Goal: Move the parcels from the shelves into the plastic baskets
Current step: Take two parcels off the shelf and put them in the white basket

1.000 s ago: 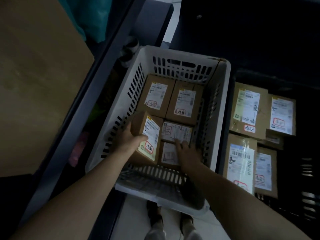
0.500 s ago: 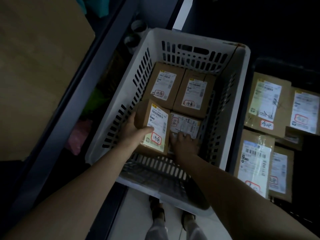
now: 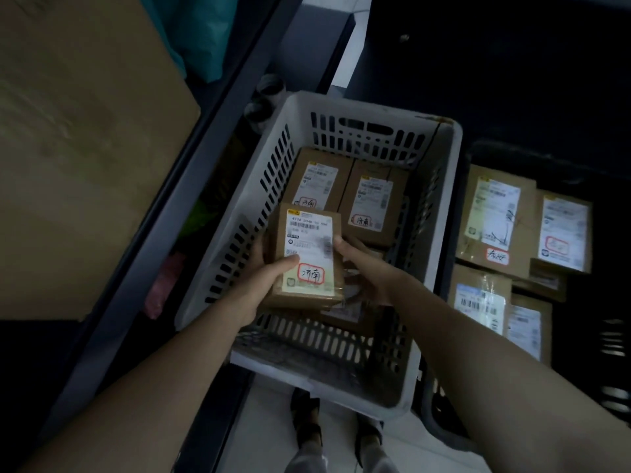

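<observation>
A small brown parcel (image 3: 309,247) with a white label and a red-circled mark is held label up over the white plastic basket (image 3: 440,213). My left hand (image 3: 269,278) grips its left and near side, thumb on the label. My right hand (image 3: 363,268) grips its right edge. Two more brown parcels (image 3: 374,199) lie side by side at the far end of the basket floor. Other parcels below the held one are mostly hidden by it and my hands.
A dark basket (image 3: 478,155) to the right holds several labelled brown parcels (image 3: 495,216). A large cardboard box (image 3: 75,138) fills the left. A dark shelf rail (image 3: 191,186) runs diagonally beside the white basket. My feet (image 3: 307,428) stand on pale floor below.
The parcel, earlier tilted on its edge in my left hand, has been lifted and turned label up. My right hand left the lower parcels and now holds this one's right edge.
</observation>
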